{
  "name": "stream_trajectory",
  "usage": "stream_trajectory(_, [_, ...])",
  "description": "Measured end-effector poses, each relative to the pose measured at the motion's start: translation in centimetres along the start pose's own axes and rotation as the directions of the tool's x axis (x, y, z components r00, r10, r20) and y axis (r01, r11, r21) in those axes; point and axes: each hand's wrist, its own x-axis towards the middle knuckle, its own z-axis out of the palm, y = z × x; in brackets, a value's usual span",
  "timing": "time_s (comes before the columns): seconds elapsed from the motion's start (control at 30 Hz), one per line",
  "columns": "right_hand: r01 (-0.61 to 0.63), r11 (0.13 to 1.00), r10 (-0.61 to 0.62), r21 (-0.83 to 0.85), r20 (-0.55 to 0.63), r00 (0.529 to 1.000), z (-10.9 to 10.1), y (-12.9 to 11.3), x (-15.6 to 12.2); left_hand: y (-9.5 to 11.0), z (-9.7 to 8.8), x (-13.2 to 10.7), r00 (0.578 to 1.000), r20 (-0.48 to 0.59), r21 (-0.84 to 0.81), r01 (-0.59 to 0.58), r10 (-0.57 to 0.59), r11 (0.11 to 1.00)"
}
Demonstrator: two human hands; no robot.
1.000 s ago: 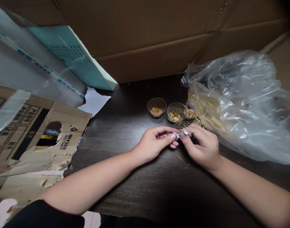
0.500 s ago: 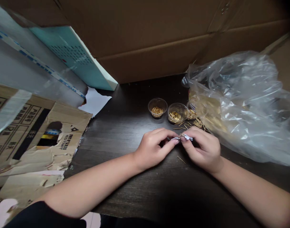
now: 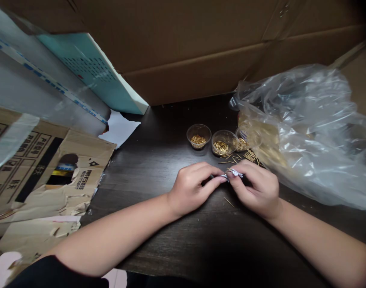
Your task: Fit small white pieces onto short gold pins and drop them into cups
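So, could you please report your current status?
Left hand and right hand close together, both pinching small, crumpled white material. One thin, straight, gold-coloured pin loose nearby. Nothing visibly blocking either hand.

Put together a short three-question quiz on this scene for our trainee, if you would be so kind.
1. True or false: the lone gold pin lies inside a clear cup.
2. On which side of the dark tabletop is the crumpled plastic bag: (A) left, (B) right, (C) centre?
3. Fill in: the right hand pinches a small ____ piece.

Key: 1. False, it lies on the tabletop. 2. B. 3. White.
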Motion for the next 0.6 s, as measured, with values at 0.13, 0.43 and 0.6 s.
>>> stream_trajectory(0.13, [0.009, 1.000, -0.009, 0.010, -0.009, 1.000, -0.05, 0.03, -0.05, 0.00, 0.02, 0.07, 1.000, -0.004, 0.003, -0.008, 0.008, 1.000])
stream_trajectory(0.43, [0.027, 0.998, -0.024, -0.060, 0.046, 0.999, 0.02, -0.04, 0.07, -0.43, 0.20, 0.01, 0.989, -0.062, 0.112, -0.129, 0.137, 0.985])
stream_trajectory(0.6, [0.028, 0.990, -0.018, -0.137, 0.078, 0.997, 0.01, -0.11, -0.25, -0.52, -0.12, -0.16, 0.960, -0.010, 0.343, -0.258, 0.278, 0.903])
